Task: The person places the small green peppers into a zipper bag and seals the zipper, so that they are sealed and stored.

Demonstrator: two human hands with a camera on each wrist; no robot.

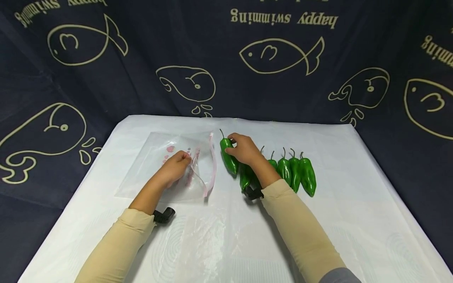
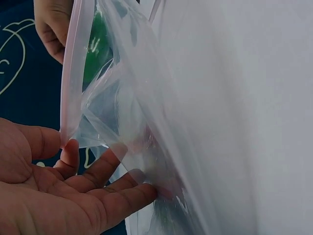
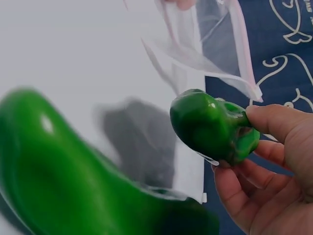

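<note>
A clear plastic zip bag (image 1: 141, 173) with a pink-edged mouth lies on the white table, its opening facing right. My left hand (image 1: 175, 169) pinches the bag's edge between thumb and finger, and the mouth stands partly apart in the left wrist view, where the pink strip (image 2: 72, 73) shows. Just right of that mouth, my right hand (image 1: 244, 149) holds a green pepper (image 1: 229, 161) by its upper part, thumb on one side and fingers on the other. The right wrist view shows this pepper (image 3: 200, 125) outside the bag, near its mouth.
Several more green peppers (image 1: 308, 177) lie in a row on the right, partly hidden under my right forearm. One pepper (image 3: 73, 181) looms close in the right wrist view. A dark cloth with fish drawings (image 1: 279, 94) hangs behind the white table (image 1: 354, 196).
</note>
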